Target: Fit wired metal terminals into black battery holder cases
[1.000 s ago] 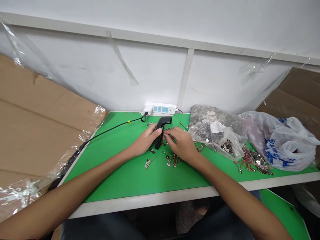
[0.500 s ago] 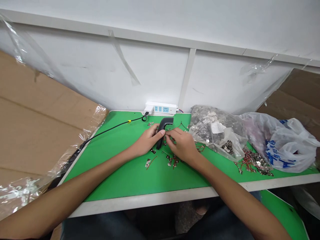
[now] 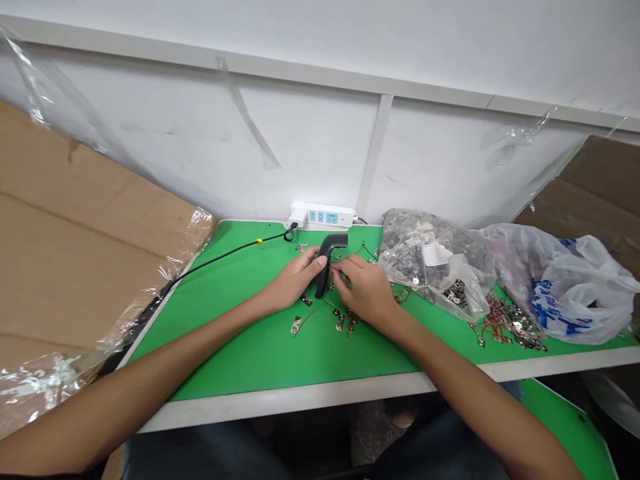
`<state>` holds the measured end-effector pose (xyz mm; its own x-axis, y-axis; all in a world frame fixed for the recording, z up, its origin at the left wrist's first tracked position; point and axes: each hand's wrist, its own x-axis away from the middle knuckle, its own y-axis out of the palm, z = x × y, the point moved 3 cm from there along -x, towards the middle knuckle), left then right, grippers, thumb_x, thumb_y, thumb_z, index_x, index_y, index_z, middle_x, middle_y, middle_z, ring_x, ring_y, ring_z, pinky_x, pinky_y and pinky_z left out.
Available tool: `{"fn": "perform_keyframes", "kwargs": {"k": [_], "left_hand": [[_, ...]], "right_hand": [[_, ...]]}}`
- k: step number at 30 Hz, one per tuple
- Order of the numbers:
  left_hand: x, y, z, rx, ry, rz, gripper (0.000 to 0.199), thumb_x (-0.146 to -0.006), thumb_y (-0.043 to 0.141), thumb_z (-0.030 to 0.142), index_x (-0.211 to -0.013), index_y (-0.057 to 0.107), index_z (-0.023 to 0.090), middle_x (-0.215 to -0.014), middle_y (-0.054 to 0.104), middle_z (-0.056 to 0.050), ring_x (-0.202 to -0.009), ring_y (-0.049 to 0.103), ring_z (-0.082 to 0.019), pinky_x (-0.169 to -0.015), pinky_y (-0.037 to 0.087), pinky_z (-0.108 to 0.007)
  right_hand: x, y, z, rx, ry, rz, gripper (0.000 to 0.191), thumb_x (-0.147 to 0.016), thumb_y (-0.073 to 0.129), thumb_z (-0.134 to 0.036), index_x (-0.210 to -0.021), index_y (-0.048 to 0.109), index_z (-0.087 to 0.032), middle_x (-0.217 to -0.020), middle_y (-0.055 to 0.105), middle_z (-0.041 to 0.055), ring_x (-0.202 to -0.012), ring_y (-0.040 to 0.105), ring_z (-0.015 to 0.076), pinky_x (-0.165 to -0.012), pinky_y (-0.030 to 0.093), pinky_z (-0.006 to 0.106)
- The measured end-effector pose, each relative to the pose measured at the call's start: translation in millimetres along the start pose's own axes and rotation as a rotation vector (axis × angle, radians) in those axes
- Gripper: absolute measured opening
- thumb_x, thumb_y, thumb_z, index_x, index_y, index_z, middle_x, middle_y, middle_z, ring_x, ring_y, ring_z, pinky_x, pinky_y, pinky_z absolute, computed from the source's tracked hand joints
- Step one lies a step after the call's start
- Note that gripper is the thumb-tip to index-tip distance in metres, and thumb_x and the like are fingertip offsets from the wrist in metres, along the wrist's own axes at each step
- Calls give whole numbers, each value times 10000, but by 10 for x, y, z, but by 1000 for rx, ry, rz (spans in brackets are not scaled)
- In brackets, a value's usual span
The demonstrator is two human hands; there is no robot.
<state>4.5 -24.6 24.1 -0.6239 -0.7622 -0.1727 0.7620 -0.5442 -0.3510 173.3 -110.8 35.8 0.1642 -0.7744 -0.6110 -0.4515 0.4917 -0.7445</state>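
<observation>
Two bare hands work at the middle of a green mat [image 3: 240,360] on a white-edged bench [image 3: 280,408]. The left hand [image 3: 295,280] is closed around a black L-shaped piece [image 3: 325,267], probably plastic or rubber, with the thumb pressed on it. The piece stands tilted just right of that hand, its bent end pointing far and right. The right hand [image 3: 363,290] is partly closed, its fingertips [image 3: 336,265] pinched at the piece's right side; anything held there is too small to tell.

Just near of the hands lie loose metal terminals [image 3: 345,322], some with red wires. More sit left of them, near the left hand. At the far edge of the mat is a white power strip [image 3: 325,215], with a black cable [image 3: 225,257] running left from it. To the right, a clear bag of metal parts [image 3: 430,257] sits beside a white plastic bag with blue print [image 3: 575,287]. A heap of terminals with red wires [image 3: 507,323] lies near of those bags. Plastic-covered cardboard [image 3: 85,233] leans at the left, more cardboard [image 3: 590,180] stands at the right, and a white wall [image 3: 300,147] runs behind.
</observation>
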Motion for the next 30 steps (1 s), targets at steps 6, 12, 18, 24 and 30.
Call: {"fn": "perform_keyframes", "kwargs": {"k": [6,12,18,24,30], "left_hand": [[4,3,7,-13,-11,-19,610,-1033,528,686,-1383,619,196,-885,640,-25,-957,629,-269,-887,483,-372],[4,1,-22,-47,8,-22,602,-1037,534,675,-1404,613,205,-828,616,-13,-875,613,-251,-826,476,-356],[16,7,13,-57,28,-27,594,-1047,509,679,-1396,630,214,-1092,724,-66,-1107,647,-297,-983,487,-390],[26,14,40,-47,32,-17,615,-1060,472,682,-1426,627,213,-1216,729,-90,-1202,634,-313,-1067,465,-411],[27,12,45,60,40,-4,646,-1050,494,682,-1449,614,188,-1198,733,-101,-1182,646,-319,-1056,489,-415]], "right_hand": [[-8,-9,3,27,-1,-7,247,-1085,531,-264,-1062,771,-206,-949,759,92,-832,687,219,-687,468,340],[-8,-9,27,10,-4,-12,264,-1090,519,-264,-1061,774,-200,-948,748,92,-849,684,222,-700,477,340],[-39,-34,70,-240,7,-36,202,-1052,574,-229,-1043,775,-216,-939,747,68,-854,677,204,-761,508,328],[-84,-12,136,-585,235,-45,155,-979,663,-278,-985,808,-223,-822,739,29,-723,644,177,-703,507,322],[-95,146,222,-1049,531,-174,378,-844,815,-541,-1005,751,-205,-879,773,44,-768,681,180,-721,561,321]]}}
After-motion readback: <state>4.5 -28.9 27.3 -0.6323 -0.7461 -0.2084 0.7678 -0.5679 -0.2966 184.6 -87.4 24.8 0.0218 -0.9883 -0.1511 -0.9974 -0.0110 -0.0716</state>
